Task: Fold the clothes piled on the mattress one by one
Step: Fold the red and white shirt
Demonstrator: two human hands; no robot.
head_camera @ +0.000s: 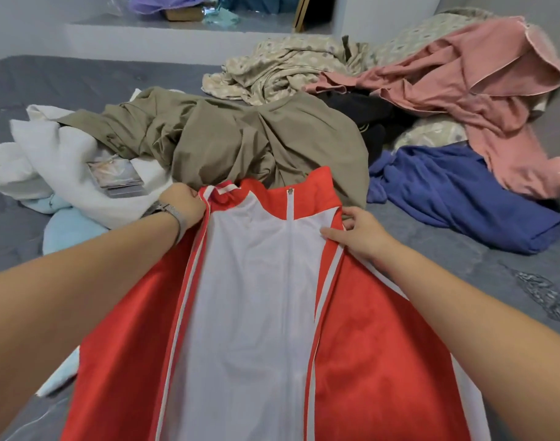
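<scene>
A red and white zip jacket [256,297] lies spread front-up on the grey mattress [447,256], collar pointing away from me. My left hand [183,202] grips its left shoulder edge beside the collar, fingers curled into the fabric. At the right shoulder seam my right hand [355,230] pinches the red cloth, thumb on top. Beyond the collar is the pile: an olive garment [240,138], a blue garment [456,192], a pink garment [479,81], a patterned beige cloth [288,68] and something black [361,113].
A white fluffy garment [49,154] with a shiny packet [116,176] on it lies at the left, over a pale blue cloth [68,230]. A grey ledge [176,30] with bags runs along the back.
</scene>
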